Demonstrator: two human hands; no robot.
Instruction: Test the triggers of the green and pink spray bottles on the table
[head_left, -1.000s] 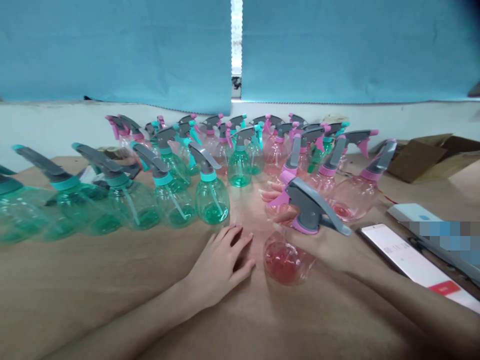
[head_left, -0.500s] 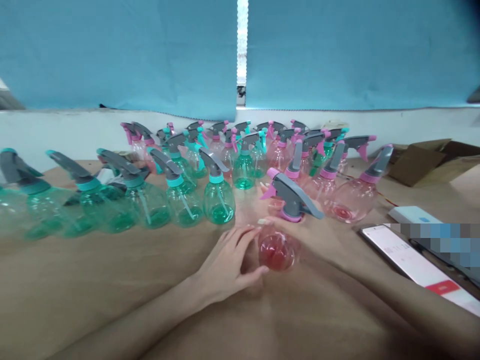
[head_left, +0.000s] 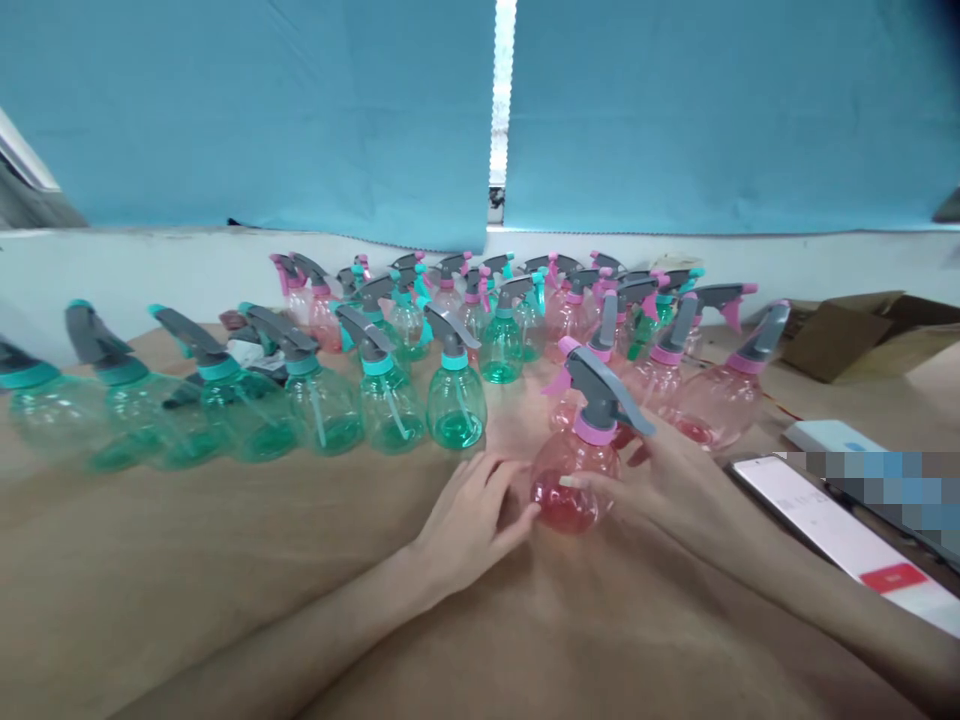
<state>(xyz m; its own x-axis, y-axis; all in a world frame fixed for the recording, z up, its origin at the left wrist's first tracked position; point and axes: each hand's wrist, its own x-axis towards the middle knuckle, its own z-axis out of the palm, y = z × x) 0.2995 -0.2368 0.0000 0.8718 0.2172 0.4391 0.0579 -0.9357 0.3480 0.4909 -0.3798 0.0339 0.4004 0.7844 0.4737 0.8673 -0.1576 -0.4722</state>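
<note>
Carefully, the right hand (head_left: 664, 490) grasps a pink plastic spray bottle (head_left: 574, 480) firmly by its body, on the table (head_left: 225, 570) before the other spray bottles (head_left: 456, 410); the left hand (head_left: 472, 520) lies loosely open just beside it.

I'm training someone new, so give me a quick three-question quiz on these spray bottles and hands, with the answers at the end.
1. What colour is the spray bottle between the left hand and the right hand? A pink, B green, C blue.
2. Which hand is nearer the phone?
3. True or false: the cardboard box lies farther from the person than the phone does.

Key: 1 A; 2 the right hand; 3 true.
</note>
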